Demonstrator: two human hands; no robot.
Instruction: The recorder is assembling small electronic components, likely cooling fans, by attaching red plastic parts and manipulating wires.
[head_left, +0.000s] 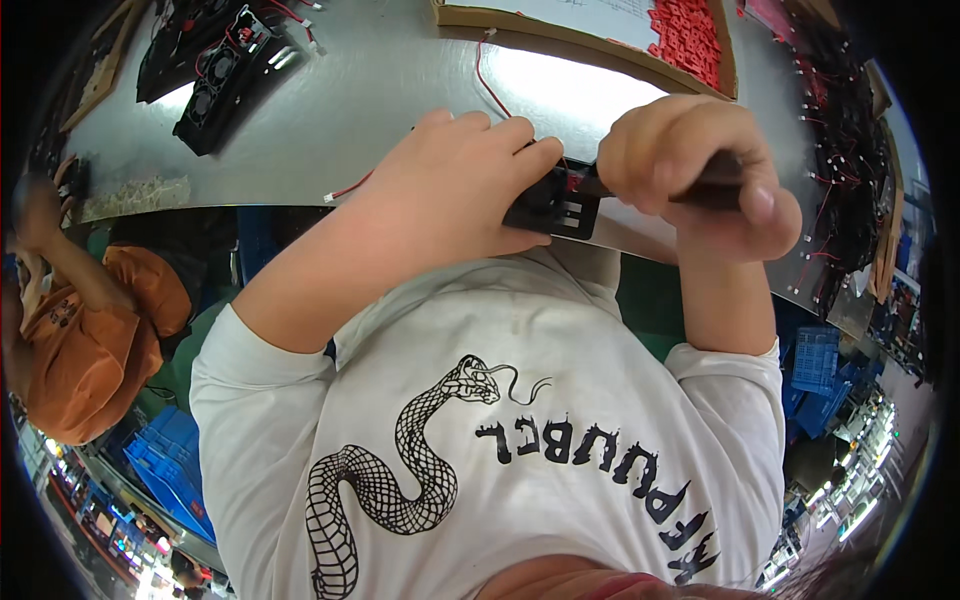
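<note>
My left hand point(455, 180) is closed around a black plastic fan housing point(575, 215) at the near edge of the metal table, covering most of it. Thin red and black wires with a white plug point(487, 36) run out from under that hand, and another white plug point(330, 197) pokes out by the wrist. Curled around a dark tool handle point(722, 180), my right hand point(690, 165) is just right of the housing. The tool's narrow dark end point(594, 187) points left at the housing; its kind cannot be made out, nor whether it touches.
A cardboard tray point(590, 24) holding red plastic pieces point(685, 45) and paper sits at the far side. Black fan units point(235, 80) lie at far left, and many wired black units point(850, 170) are piled at right. A person in an orange top point(90, 350) is at left. Blue crates point(170, 465) stand below.
</note>
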